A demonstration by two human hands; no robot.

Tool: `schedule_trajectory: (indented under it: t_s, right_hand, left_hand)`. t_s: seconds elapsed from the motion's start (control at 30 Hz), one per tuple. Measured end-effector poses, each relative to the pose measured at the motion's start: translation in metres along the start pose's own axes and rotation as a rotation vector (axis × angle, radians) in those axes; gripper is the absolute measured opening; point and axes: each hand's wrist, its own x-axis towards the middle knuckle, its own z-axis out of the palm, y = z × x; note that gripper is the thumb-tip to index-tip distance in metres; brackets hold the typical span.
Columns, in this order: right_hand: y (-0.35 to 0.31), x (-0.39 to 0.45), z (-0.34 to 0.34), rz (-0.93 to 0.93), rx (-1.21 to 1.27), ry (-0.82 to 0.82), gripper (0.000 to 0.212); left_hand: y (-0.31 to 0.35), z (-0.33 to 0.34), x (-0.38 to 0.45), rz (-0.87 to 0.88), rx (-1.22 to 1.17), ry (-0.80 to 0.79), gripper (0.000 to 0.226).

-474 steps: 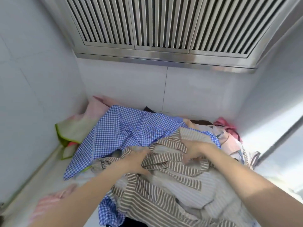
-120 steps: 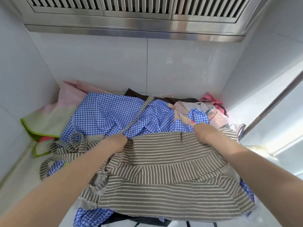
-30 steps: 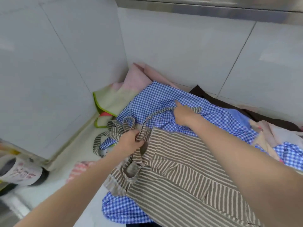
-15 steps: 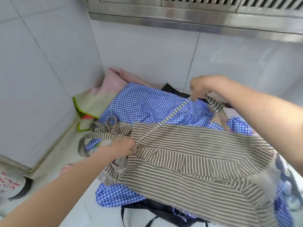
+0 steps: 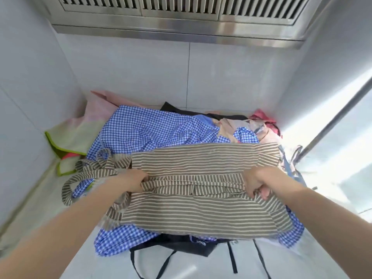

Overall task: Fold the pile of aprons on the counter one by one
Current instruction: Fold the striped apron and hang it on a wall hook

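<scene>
The striped apron (image 5: 201, 190) lies spread across the top of the pile of aprons (image 5: 161, 133) on the counter (image 5: 104, 262), and both hands work at its middle: the left hand (image 5: 133, 181) has its fingers curled into the cloth at the left edge of a raised fold, and the right hand (image 5: 256, 183) pinches the same fold at the right side, so each hand holds the striped apron and nothing else. The main risk, as I judge it, comes from the loose straps (image 5: 88, 174) trailing off to the left, where they loop over the blue checked apron (image 5: 153, 131); if the fold is carried over with the straps still hanging out, they may drag, snag on the cloth beneath, or end up sticking out of the finished bundle. The bed under the work is soft and lumpy, so the crease may come out crooked, and pulling on the striped cloth may shift the checked one below or tug it toward the front edge, where a dark apron (image 5: 181, 246) already hangs partway off with its ties (image 5: 231, 258) dangling. If the two hands pull unevenly, the fold is likely to skew and the stripes will not line up
</scene>
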Motion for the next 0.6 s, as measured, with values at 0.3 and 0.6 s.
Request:
schedule_trajectory:
  t_s: [0.3, 0.6]
  right_hand:
    - [-0.042, 0.003, -0.061, -0.252, 0.06, 0.674, 0.024]
    - [-0.032, 0.025, -0.072, -0.101, 0.302, 0.256, 0.026]
  left_hand:
    - [0.012, -0.03, 0.014, -0.021, -0.078, 0.284, 0.067]
    - [0.001, -0.041, 0.056, -0.129, -0.151, 0.143, 0.037]
